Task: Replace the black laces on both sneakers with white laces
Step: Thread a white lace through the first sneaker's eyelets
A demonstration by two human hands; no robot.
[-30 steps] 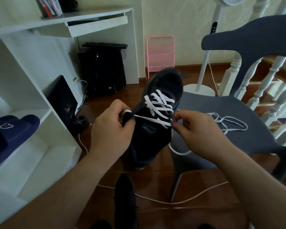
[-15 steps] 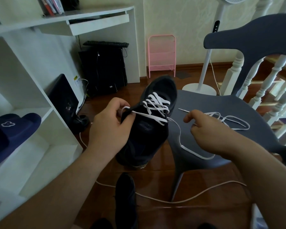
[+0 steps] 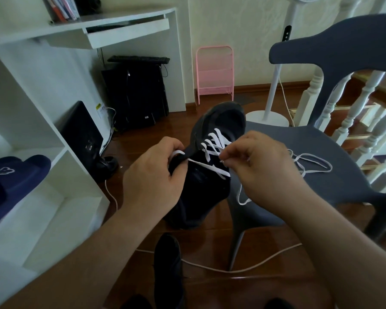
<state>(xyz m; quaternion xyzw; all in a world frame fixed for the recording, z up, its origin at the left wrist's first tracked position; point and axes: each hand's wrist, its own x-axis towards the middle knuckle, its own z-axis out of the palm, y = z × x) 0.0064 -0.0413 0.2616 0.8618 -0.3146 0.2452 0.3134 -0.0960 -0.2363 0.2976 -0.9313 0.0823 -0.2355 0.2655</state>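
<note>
A dark sneaker [image 3: 212, 175] is held in mid-air, toe pointing away, just left of a grey plastic chair [image 3: 303, 157]. A white lace [image 3: 212, 150] crisscrosses its upper eyelets, and the loose length trails right onto the chair seat in loops. Below the sneaker, a second dark sneaker [image 3: 168, 266] lies on the wooden floor [image 3: 243, 286], with a thin white cable [image 3: 243, 269] running past it. Left of the held sneaker stands a white shelf unit [image 3: 60, 166] holding a navy slipper [image 3: 13, 177]. Beyond it are a pink rack [image 3: 214, 73] and a white fan stand [image 3: 267, 118]. The left hand [image 3: 154, 175] grips the sneaker's left side, fingers curled over the collar. The right hand [image 3: 263, 168] pinches the lace at the sneaker's right edge, fingers curled tight.
</note>
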